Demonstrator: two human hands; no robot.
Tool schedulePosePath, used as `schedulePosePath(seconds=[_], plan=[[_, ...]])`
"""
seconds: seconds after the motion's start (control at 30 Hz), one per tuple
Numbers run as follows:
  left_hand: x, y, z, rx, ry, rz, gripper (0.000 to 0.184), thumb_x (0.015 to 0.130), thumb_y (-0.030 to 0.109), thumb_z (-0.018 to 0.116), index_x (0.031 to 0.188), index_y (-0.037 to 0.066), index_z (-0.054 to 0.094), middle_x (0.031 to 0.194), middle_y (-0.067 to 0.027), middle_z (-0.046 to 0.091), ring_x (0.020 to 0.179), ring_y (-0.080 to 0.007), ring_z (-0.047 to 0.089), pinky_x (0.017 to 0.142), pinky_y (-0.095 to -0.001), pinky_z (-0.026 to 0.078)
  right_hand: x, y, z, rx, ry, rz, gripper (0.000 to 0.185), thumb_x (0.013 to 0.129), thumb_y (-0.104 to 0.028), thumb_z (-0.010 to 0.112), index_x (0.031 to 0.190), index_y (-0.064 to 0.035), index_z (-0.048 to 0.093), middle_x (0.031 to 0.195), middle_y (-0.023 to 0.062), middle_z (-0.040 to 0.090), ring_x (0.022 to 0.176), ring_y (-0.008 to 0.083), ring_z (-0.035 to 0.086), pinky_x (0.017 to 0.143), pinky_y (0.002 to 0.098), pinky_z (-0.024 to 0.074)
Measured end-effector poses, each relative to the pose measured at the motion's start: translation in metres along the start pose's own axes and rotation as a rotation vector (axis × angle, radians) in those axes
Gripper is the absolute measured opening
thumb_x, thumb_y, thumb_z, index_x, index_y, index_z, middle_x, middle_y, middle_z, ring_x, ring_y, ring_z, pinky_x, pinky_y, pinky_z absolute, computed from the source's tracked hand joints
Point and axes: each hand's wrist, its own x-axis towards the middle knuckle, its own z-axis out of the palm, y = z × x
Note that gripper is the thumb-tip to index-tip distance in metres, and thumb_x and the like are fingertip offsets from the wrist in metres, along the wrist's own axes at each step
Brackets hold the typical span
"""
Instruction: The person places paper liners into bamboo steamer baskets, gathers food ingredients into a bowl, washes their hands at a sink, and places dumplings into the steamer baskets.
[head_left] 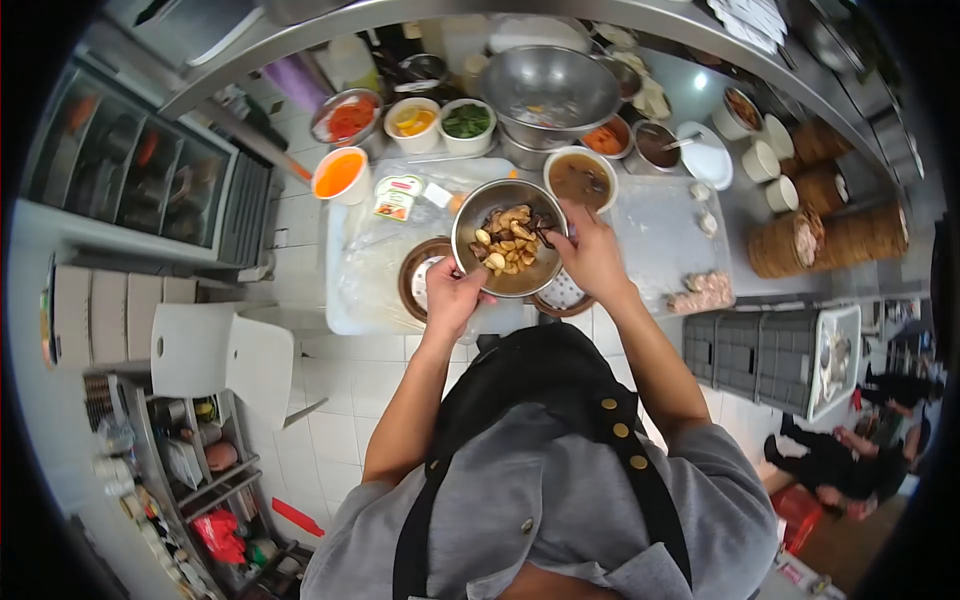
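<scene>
A round metal bowl (463, 225) is held above the front of the work table, with brown mushroom-like pieces and pale clove-like pieces (512, 240) inside. My left hand (455, 298) grips its lower left rim. At the right rim, my right hand (592, 250) is closed on the bowl, thumb over the edge beside some dark strips. Partly hidden below the bowl are two round brown-rimmed steamer baskets (408, 285) (578, 305) with perforated white liners. Just behind my right hand stands a white tub of brown liquid (582, 180) with dark pieces in it.
Tubs of orange sauce (341, 175), lemon slices (413, 122) and chopped greens (467, 121) line the back left. A large steel bowl (550, 85) stands behind. Pinkish meat lumps (700, 292) lie at the right corner; bamboo steamers (775, 248) are further right. Other people (850, 455) stand far right.
</scene>
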Motion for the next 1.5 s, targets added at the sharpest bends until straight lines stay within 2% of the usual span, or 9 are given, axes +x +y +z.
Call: schedulePosePath(seconds=[0.07,0.3,0.5,0.6,0.83,1.03,1.17,1.3,1.5], plan=[[-0.002,0.001,0.024,0.077,-0.079,-0.071,0.012,0.078,-0.006,0.053,0.087,-0.007,0.061,0.076,-0.0123,0.064,0.056,-0.0168,0.062,0.043,-0.0255,0.053,-0.029,-0.014,-0.031,-0.279,0.171,-0.165,0.042,0.064,-0.015,0.076,0.102,-0.0061,0.062,0.112,0.0161,0.047,0.100,0.0336,0.053,0.070,0.0436,0.0511],[-0.016,-0.007,0.087,0.270,-0.492,-0.308,0.011,0.078,0.001,0.061,0.080,-0.010,0.057,0.070,-0.0139,0.061,0.050,-0.0200,0.062,0.039,-0.0281,0.050,-0.095,0.027,-0.076,-0.644,0.027,0.047,0.034,0.060,-0.018,0.076,0.092,-0.0115,0.066,0.105,0.0125,0.047,0.097,0.0288,0.053,0.066,0.0396,0.0530],[-0.037,-0.047,0.113,0.236,-0.632,-0.449,0.014,0.076,0.001,0.061,0.082,-0.011,0.058,0.071,-0.0125,0.060,0.052,-0.0190,0.061,0.038,-0.0280,0.050,-0.123,0.041,-0.090,-0.592,0.104,-0.169,0.026,0.066,-0.007,0.070,0.091,-0.0102,0.070,0.114,0.0100,0.050,0.094,0.0260,0.053,0.070,0.0367,0.0502],[-0.049,-0.056,0.112,0.243,-0.608,-0.460,0.012,0.076,-0.001,0.060,0.082,-0.011,0.058,0.072,-0.0128,0.059,0.053,-0.0193,0.061,0.039,-0.0284,0.051,-0.147,0.044,-0.097,-0.239,0.271,-0.080,0.029,0.065,0.002,0.071,0.094,-0.0042,0.068,0.096,0.0100,0.060,0.083,0.0276,0.059,0.071,0.0341,0.0497],[-0.102,-0.070,0.145,0.344,-0.625,-0.433,0.007,0.077,-0.001,0.058,0.078,-0.008,0.056,0.070,-0.0127,0.059,0.052,-0.0200,0.061,0.038,-0.0291,0.052,-0.234,0.056,-0.116,-0.272,0.090,0.028,0.029,0.064,-0.004,0.072,0.093,-0.0038,0.067,0.093,0.0138,0.062,0.085,0.0306,0.061,0.072,0.0375,0.0507],[-0.178,-0.116,0.216,0.444,-0.856,-0.418,0.009,0.074,-0.003,0.057,0.081,-0.009,0.058,0.070,-0.0123,0.059,0.052,-0.0191,0.061,0.039,-0.0282,0.052,-0.324,0.086,-0.115,-0.281,0.199,0.004,0.024,0.065,-0.014,0.072,0.085,-0.0050,0.064,0.085,0.0124,0.056,0.080,0.0313,0.059,0.066,0.0409,0.0498],[-0.218,-0.142,0.261,0.465,-0.939,-0.486,0.009,0.074,-0.002,0.059,0.082,-0.008,0.059,0.070,-0.0109,0.059,0.053,-0.0180,0.061,0.040,-0.0287,0.052,-0.388,0.112,-0.143,-0.403,0.385,0.302,0.014,0.068,-0.009,0.067,0.081,-0.0048,0.063,0.083,0.0121,0.056,0.079,0.0316,0.059,0.064,0.0417,0.0496],[-0.246,-0.158,0.314,0.554,-1.041,-0.526,0.008,0.075,-0.001,0.059,0.076,-0.008,0.055,0.067,-0.0099,0.056,0.050,-0.0189,0.061,0.038,-0.0279,0.052,-0.478,0.132,-0.196,-0.400,0.550,0.335,0.024,0.068,-0.001,0.061,0.091,-0.0056,0.064,0.081,0.0115,0.060,0.079,0.0312,0.060,0.065,0.0417,0.0498],[-0.271,-0.209,0.398,0.663,-1.287,-0.564,0.005,0.075,-0.003,0.059,0.077,-0.006,0.057,0.068,-0.0095,0.058,0.053,-0.0182,0.061,0.039,-0.0287,0.052,-0.557,0.142,-0.209,-0.347,0.404,0.695,0.032,0.063,-0.009,0.071,0.095,-0.0091,0.065,0.097,0.0108,0.059,0.087,0.0299,0.060,0.069,0.0385,0.0521]])
